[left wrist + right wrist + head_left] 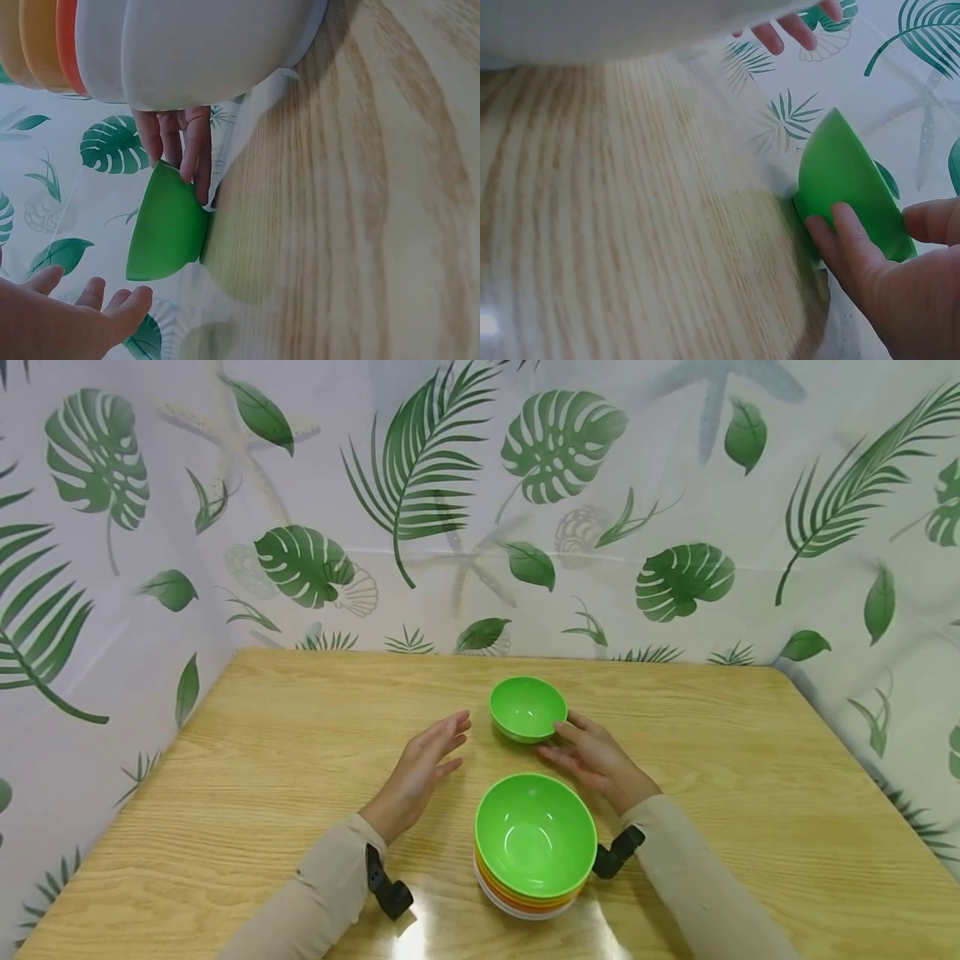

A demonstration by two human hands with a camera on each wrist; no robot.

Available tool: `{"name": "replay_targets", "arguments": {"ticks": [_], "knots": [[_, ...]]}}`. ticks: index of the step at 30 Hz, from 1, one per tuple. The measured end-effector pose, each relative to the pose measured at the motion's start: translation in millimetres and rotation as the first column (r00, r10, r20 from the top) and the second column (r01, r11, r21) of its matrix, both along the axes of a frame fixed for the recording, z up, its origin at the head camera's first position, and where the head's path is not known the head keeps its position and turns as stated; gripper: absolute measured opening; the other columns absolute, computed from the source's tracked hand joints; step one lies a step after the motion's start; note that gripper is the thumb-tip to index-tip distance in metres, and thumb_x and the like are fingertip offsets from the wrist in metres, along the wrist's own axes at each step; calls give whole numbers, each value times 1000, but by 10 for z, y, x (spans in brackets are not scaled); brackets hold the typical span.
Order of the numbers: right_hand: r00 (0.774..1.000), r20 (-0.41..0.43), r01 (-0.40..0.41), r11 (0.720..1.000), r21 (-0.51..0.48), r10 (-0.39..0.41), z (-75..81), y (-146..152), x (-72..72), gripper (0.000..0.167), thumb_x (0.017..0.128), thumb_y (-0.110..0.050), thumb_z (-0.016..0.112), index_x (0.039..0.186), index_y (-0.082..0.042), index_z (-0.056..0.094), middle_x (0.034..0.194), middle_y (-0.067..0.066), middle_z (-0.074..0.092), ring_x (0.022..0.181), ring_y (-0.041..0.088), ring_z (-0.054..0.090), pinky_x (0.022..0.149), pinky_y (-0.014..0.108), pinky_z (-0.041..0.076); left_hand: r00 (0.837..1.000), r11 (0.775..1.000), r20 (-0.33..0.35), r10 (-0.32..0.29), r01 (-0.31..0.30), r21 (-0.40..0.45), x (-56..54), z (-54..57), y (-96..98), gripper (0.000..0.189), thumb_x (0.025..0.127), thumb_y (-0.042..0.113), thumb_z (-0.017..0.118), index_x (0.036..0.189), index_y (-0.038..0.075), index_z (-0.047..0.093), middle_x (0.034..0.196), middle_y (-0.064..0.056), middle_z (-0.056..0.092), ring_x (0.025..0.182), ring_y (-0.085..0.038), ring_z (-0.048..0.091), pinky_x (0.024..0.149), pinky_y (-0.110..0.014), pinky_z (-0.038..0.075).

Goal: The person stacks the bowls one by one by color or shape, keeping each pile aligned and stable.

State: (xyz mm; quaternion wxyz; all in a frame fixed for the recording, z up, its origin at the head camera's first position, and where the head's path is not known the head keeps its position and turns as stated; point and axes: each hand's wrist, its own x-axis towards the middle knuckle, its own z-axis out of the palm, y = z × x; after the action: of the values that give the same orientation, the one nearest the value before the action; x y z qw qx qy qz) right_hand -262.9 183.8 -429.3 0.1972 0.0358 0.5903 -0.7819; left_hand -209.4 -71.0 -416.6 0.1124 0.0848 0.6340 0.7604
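A small green bowl (527, 706) is at the far middle of the table, its hollow facing up. My right hand (596, 760) holds it by its right side, the thumb at the rim and the fingers against the outer wall (840, 176). To the left of this bowl is my left hand (423, 772), fingers extended toward it and a gap between. Nearer to me, between my forearms, stands a stack of nested bowls (536, 839), green on top, with orange, yellow and white edges below. Its white outer side (202, 56) fills the top of the left wrist view.
The wooden table (300, 718) extends to both sides of the hands. Behind it and along its sides hangs a white cloth (465, 485) printed with green leaves and starfish. Black wrist cameras are strapped over both sleeves (322, 877).
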Motion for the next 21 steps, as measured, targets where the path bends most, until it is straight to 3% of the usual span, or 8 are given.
{"name": "replay_targets", "arguments": {"ticks": [4, 10, 16, 21], "knots": [[1000, 1, 10, 1000, -2, -10, 23, -4, 17, 58, 104, -6, 34, 154, -7, 5, 154, 25, 20, 124, 27, 51, 102, 31, 44, 1000, 1000, 2, 3, -3, -3, 0, 4, -9, 52, 104, 36, 37, 147, 7, 37, 151, -14, 34, 142, -35, 25, 113, -52, 26], [1000, -11, 13, 1000, -22, -14, 97, 38, 65, 60, 103, -4, 34, 154, -7, 4, 153, 27, 20, 94, 10, 65, 98, 28, 47, 1000, 1000, 15, -9, 9, 7, -47, 5, 5, 53, 104, 38, 36, 148, 8, 34, 153, -14, 31, 142, -35, 24, 114, -51, 26], [997, -68, -29, 999, 19, 30, 180, 104, 114, 59, 103, -4, 34, 154, -5, 5, 152, 28, 19, 92, 13, 66, 98, 31, 47, 999, 999, 38, -27, 26, 40, -88, 38, 44, 53, 105, 37, 36, 149, 9, 32, 153, -12, 30, 143, -34, 23, 114, -51, 25], [991, -92, -92, 996, 11, 92, 223, 132, 162, 57, 103, -3, 36, 153, -3, 9, 149, 30, 25, 94, 17, 67, 94, 28, 50, 996, 991, 62, -60, 52, 120, -121, 41, 63, 52, 106, 32, 33, 151, 6, 27, 155, -17, 22, 143, -38, 18, 114, -54, 24]]}}
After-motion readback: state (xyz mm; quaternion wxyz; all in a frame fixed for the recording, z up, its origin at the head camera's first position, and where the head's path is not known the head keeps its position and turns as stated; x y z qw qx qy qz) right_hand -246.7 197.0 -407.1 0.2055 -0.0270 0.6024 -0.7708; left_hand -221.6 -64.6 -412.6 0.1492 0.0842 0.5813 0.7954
